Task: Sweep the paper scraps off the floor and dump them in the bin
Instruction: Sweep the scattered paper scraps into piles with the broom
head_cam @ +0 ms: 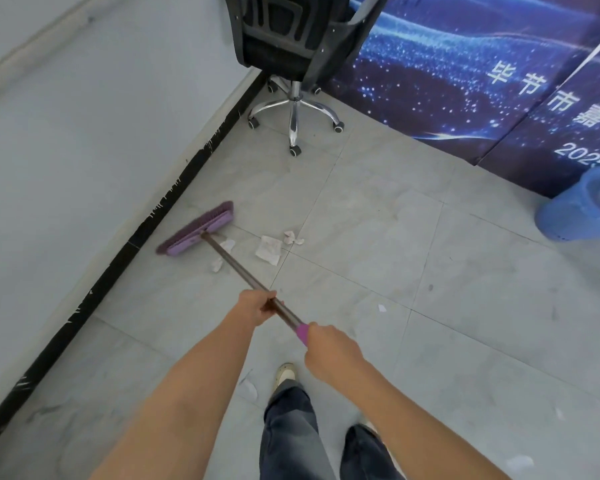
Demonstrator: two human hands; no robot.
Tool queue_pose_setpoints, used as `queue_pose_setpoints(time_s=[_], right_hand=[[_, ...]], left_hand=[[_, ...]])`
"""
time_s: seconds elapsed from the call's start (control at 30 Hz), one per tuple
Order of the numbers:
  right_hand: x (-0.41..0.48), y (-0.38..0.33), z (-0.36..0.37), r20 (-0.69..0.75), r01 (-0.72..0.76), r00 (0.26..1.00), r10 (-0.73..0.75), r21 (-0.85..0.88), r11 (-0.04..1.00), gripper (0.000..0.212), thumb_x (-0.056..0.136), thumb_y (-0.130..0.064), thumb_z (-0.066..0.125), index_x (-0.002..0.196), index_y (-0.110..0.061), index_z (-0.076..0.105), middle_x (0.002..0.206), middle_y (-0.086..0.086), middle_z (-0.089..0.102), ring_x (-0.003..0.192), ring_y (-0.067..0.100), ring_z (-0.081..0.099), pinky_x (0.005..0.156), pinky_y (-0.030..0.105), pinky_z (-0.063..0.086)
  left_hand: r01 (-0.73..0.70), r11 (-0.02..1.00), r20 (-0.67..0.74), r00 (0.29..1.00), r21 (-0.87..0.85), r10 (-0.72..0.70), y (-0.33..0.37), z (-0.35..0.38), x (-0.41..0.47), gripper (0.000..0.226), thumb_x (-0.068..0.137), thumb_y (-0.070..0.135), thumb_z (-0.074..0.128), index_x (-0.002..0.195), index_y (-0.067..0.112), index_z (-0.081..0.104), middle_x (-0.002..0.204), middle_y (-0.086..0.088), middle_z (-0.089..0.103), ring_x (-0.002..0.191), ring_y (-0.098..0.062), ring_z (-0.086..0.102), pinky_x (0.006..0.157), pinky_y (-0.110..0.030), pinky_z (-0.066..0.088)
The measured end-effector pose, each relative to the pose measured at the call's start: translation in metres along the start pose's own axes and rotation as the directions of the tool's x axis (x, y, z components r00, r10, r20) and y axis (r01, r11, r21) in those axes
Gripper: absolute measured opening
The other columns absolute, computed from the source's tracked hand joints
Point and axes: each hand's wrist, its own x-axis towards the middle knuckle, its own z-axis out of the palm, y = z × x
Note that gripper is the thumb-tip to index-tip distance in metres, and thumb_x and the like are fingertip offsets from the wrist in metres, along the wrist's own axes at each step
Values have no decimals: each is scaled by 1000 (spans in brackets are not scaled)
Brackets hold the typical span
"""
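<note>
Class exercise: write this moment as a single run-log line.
stage: sweeping | left hand: grips broom shaft | right hand: grips purple handle end | paper scraps: on floor beside broom head | blue bin: far right

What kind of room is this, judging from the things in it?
Probably an office or event room: a wheeled office chair stands in the corner, a printed blue banner covers the wall, and the tiled floor has a black skirting.
</note>
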Motion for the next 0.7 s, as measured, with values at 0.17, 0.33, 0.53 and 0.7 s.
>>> queue_pose_setpoints(time_s=[0.17,0.33,0.53,0.7], right_hand=[[-46,76,2,-29,-58,998,56,-49,997,10,89,-7,40,90,-16,38,66,-3,27,80,22,41,47,22,23],[-102,152,27,-76,-84,994,77,-98,992,10,89,-6,38,91,-15,32,66,-4,25,80,24,40,50,24,28],[-204,286,67,-61,-170,984,165,-81,982,10,87,-8,38,92,-17,37,69,-6,32,66,17,46,44,19,26],[-298,369,78,-74,-193,979,191,-19,981,9,78,-12,43,81,-20,46,70,-4,48,52,9,42,46,20,29]], left_hand=[[-13,999,46,999,29,11,-61,57,-24,23,91,-11,49,72,-2,41,72,-15,49,77,-30,55,100,-51,43],[-46,997,87,995,55,41,-135,113,-55,19,90,-11,51,75,-3,42,73,-15,50,70,-28,55,97,-50,46],[18,994,181,983,111,-38,-270,205,-110,21,89,-10,53,73,-2,44,73,-14,52,64,-24,54,52,-35,57],[107,984,275,951,141,-142,-354,255,-169,17,87,-12,55,76,-2,47,72,-12,50,63,-21,53,38,-31,53]])
